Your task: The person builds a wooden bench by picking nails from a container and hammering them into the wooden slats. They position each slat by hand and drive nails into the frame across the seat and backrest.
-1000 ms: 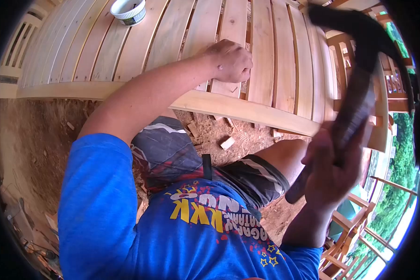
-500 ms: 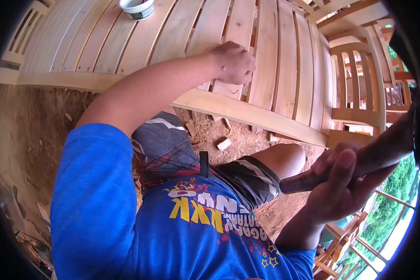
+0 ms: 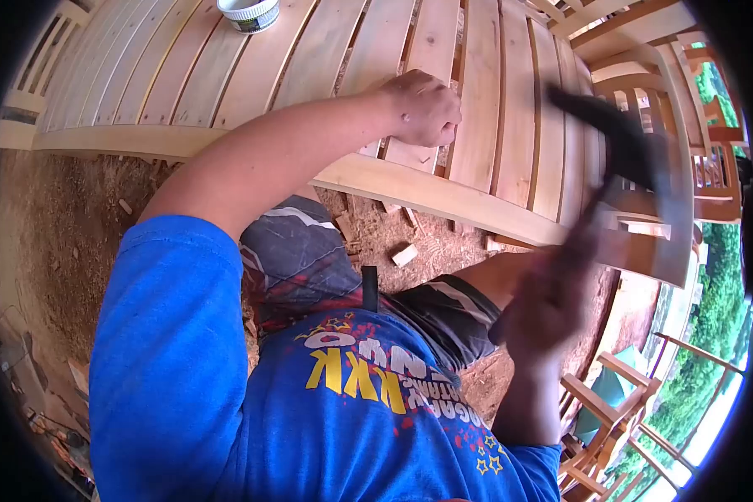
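Note:
My left hand is closed in a fist and rests on the pale wooden slats near their front rail. Its fingers curl inward, so anything inside them is hidden. Just below the fist, a tiny thin thing lies on a slat, too small to name. My right hand, smeared by motion, is wrapped round the handle of a hammer. The dark hammer head is raised to the right of the left hand, apart from the slats in this view.
A white tub stands on the slats at the far side. Wooden chair-like frames stand at the upper right, with more wooden pieces at the lower right. Wood offcuts lie on the dirt ground below the rail.
My right hand has swung the hammer so its head, out of sight before, now shows over the right side of the slats. The left hand has stayed nearly in place.

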Demonstrator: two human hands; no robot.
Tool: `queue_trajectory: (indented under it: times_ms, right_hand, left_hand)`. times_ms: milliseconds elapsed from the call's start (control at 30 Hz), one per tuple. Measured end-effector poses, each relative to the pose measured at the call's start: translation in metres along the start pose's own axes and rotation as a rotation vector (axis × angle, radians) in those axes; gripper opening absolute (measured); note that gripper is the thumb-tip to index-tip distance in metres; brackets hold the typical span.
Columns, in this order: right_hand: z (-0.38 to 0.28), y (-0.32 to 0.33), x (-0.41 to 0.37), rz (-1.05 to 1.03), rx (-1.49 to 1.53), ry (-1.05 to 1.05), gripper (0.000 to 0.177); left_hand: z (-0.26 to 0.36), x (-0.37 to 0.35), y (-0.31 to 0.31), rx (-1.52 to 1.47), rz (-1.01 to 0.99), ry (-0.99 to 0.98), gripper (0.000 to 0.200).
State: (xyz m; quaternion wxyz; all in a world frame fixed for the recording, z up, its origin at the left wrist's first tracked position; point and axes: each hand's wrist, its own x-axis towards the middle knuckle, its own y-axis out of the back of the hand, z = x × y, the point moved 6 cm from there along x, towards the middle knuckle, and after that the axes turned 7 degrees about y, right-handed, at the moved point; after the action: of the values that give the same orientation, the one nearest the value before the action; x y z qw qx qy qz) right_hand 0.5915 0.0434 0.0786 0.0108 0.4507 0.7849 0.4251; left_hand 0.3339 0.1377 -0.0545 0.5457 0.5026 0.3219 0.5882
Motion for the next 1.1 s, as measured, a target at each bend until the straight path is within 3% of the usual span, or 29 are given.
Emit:
queue_trajectory:
  times_ms: [33,67,167,267,333,400,467,533,633,700,767,833,933,1033,1100]
  right_hand:
    - [0.003,-0.011,0.001,-0.17,-0.1,-0.023,0.066]
    - [0.015,-0.029,-0.001,-0.532,-0.298,-0.132,0.07]
    - [0.007,-0.017,0.004,-0.276,-0.229,0.183,0.077]
    - [-0.03,0.014,0.014,0.06,-0.113,0.09,0.071]
    - [-0.021,0.014,0.002,0.297,0.135,0.034,0.071]
    - [-0.006,-0.007,0.004,0.082,-0.013,0.132,0.072]
    - [0.02,-0.034,-0.002,-0.417,-0.374,0.051,0.074]
    - [0.013,-0.029,0.005,-0.364,-0.261,0.0,0.074]
    - [-0.006,-0.018,0.006,-0.139,-0.159,0.157,0.075]
    - [-0.011,-0.012,0.002,0.03,-0.152,0.29,0.076]
    - [-0.001,-0.025,0.0,-0.041,-0.111,0.278,0.074]
    - [0.027,-0.042,-0.008,-0.471,-0.244,-0.136,0.07]
    - [0.037,-0.037,-0.018,-0.445,-0.157,-0.232,0.074]
    - [0.066,-0.047,-0.046,-0.309,-0.068,-0.166,0.075]
    - [0.073,-0.05,-0.055,-0.257,0.003,-0.227,0.074]
  left_hand:
    - [0.002,-0.004,0.006,0.015,0.044,0.013,0.03]
    - [0.007,-0.009,0.001,-0.021,0.005,-0.013,0.029]
    - [0.0,0.005,0.008,0.003,-0.032,-0.068,0.026]
    - [0.005,0.001,0.001,0.01,-0.022,-0.086,0.026]
    - [0.003,0.002,-0.007,-0.008,0.004,-0.099,0.025]
    - [-0.002,0.002,-0.006,-0.039,-0.002,-0.089,0.025]
    - [0.0,0.002,-0.003,-0.089,-0.048,-0.074,0.025]
    - [0.001,0.003,0.005,-0.095,-0.047,-0.036,0.028]
    - [-0.006,-0.002,0.002,-0.14,0.07,0.129,0.038]
    - [0.002,0.002,-0.001,0.024,-0.071,-0.027,0.029]
    - [0.001,-0.002,0.002,-0.02,0.047,-0.13,0.024]
    - [0.003,-0.005,-0.002,-0.069,0.072,-0.149,0.019]
    - [-0.002,0.002,-0.003,-0.12,0.039,-0.017,0.015]
    - [0.007,-0.014,0.024,-0.076,0.276,-0.011,0.015]
    - [0.002,-0.026,0.019,-0.237,0.461,0.126,0.019]
